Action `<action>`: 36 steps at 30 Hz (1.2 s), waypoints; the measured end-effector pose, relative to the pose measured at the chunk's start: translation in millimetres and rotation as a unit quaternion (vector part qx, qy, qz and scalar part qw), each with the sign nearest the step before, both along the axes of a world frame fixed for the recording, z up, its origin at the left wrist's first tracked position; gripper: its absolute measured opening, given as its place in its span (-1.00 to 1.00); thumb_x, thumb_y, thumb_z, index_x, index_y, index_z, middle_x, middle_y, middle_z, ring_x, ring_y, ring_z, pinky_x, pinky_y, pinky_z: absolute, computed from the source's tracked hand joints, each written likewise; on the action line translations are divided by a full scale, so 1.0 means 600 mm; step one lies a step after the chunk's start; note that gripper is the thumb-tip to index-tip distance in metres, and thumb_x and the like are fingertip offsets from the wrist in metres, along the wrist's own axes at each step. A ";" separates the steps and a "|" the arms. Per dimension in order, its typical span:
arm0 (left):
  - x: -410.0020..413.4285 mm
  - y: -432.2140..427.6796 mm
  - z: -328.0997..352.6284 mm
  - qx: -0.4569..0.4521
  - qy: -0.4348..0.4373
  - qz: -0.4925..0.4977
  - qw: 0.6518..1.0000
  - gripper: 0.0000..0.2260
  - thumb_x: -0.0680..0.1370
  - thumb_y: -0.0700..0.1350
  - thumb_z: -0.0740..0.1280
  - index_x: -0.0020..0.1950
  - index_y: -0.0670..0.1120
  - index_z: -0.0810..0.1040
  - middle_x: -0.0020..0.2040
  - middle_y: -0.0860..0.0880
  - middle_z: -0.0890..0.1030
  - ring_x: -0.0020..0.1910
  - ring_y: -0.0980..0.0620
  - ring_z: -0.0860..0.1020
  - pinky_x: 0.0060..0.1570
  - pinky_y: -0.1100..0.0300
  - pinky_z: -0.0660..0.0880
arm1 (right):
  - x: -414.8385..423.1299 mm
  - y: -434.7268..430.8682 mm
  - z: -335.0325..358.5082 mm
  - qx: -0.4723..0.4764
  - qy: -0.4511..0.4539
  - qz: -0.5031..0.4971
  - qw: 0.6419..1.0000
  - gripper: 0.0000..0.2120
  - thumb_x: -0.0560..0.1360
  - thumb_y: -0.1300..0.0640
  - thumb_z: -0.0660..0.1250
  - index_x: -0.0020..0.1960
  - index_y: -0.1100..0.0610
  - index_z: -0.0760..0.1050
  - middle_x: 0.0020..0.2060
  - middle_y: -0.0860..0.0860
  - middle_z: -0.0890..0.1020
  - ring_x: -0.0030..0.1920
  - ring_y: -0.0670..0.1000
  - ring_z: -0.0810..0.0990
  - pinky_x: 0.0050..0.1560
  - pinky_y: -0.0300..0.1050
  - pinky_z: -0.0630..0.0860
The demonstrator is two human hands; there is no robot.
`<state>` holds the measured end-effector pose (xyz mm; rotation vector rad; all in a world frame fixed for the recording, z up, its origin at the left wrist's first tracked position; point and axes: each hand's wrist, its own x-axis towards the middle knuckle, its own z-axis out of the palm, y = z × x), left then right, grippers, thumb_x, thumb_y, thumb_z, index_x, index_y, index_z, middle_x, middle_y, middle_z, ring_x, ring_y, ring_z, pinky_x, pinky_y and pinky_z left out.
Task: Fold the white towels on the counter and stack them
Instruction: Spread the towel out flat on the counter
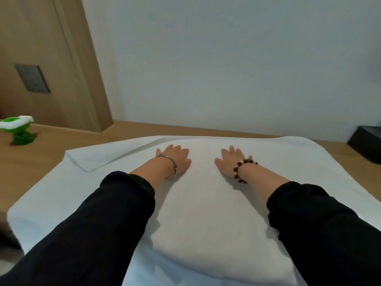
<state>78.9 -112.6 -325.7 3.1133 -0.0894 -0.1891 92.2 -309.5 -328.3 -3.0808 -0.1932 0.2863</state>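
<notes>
Closest to me, the black sleeves (92,234) run out over a folded towel (206,219), a thick pad lying on top of a second towel (57,199) that is spread flat across the bench (31,159). Further on, the left hand (175,159) and the right hand (231,164) press palm-down on the pad's far end, each grip wide, fingers straight, holding nothing. I'd say one towel is folded and getting a smoothing. The one beneath is unfolded apart from a turned-back corner (92,159) at far left, so it is not yet folded and there is no stack. Beyond sit a green ornament (19,131) and a black box (367,143)
</notes>
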 end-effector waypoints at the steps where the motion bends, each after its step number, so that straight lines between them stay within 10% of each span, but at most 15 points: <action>1: -0.017 0.018 0.001 0.000 0.002 0.015 1.000 -0.65 0.60 0.07 0.01 0.34 0.01 0.31 0.44 -0.04 0.25 0.47 -0.11 0.11 0.32 -0.29 0.07 | -0.011 0.036 -0.002 0.005 0.008 0.022 1.000 -0.42 0.60 -0.17 -0.11 0.54 0.06 -0.04 0.54 0.04 -0.09 0.52 0.11 -0.08 0.43 0.27 -0.01; 12: -0.090 0.246 -0.010 0.158 -0.053 0.113 0.980 -0.55 0.63 0.10 -0.16 0.53 0.10 -0.02 0.56 0.04 -0.09 0.52 -0.11 -0.16 0.38 -0.30 -0.12 | 0.026 0.268 -0.018 0.043 -0.032 0.236 0.970 -0.50 0.63 -0.04 -0.12 0.55 0.02 -0.01 0.54 0.02 -0.02 0.53 0.06 -0.07 0.46 0.19 -0.09; 15: -0.062 0.283 -0.005 0.229 -0.091 0.068 0.967 -0.56 0.64 0.06 -0.12 0.53 0.12 -0.01 0.57 0.00 -0.09 0.53 -0.11 -0.16 0.39 -0.29 -0.13 | 0.057 0.283 -0.017 0.082 -0.086 0.265 0.957 -0.57 0.58 0.04 -0.03 0.42 0.06 0.26 0.43 0.06 0.29 0.42 0.07 0.19 0.37 0.07 0.23; 19: -0.010 0.309 0.019 0.266 -0.153 0.017 0.952 -0.60 0.61 0.04 0.05 0.45 0.05 0.26 0.49 -0.05 0.22 0.49 -0.09 0.11 0.37 -0.16 0.09 | 0.098 0.311 0.003 0.069 -0.131 0.243 0.959 -0.63 0.59 0.04 -0.03 0.26 0.07 0.44 0.10 0.05 0.46 0.18 0.07 0.41 0.05 -0.05 0.41; 22: 0.017 0.317 0.024 0.286 -0.216 -0.082 0.930 -0.76 0.52 0.00 0.09 0.06 -0.01 0.50 0.06 0.01 0.54 0.11 -0.06 0.46 0.06 0.09 0.27 | 0.117 0.353 0.006 0.060 -0.157 0.194 0.966 -0.59 0.60 -0.04 -0.05 0.17 0.11 0.49 0.06 0.05 0.51 0.05 0.08 0.50 -0.13 -0.10 0.37; 28: 0.044 0.363 0.032 0.269 -0.225 -0.096 0.932 -0.79 0.54 0.02 0.13 -0.03 -0.03 0.51 -0.05 -0.01 0.59 -0.06 -0.10 0.56 -0.28 0.18 0.29 | 0.137 0.371 -0.018 0.081 -0.171 0.151 0.970 -0.76 0.56 -0.07 0.01 0.05 0.05 0.32 -0.11 0.00 0.47 -0.16 0.05 0.41 -0.23 -0.10 0.32; 36: 0.090 0.414 0.032 0.036 -0.233 0.222 0.946 -0.91 0.50 -0.05 0.27 -0.13 -0.06 0.49 -0.02 -0.10 0.56 -0.09 -0.13 0.46 -0.21 0.15 0.31 | 0.148 0.373 -0.030 0.108 -0.206 0.286 0.929 -0.74 0.55 0.17 0.07 0.14 0.06 0.46 0.07 0.01 0.45 0.08 0.04 0.35 -0.06 -0.12 0.28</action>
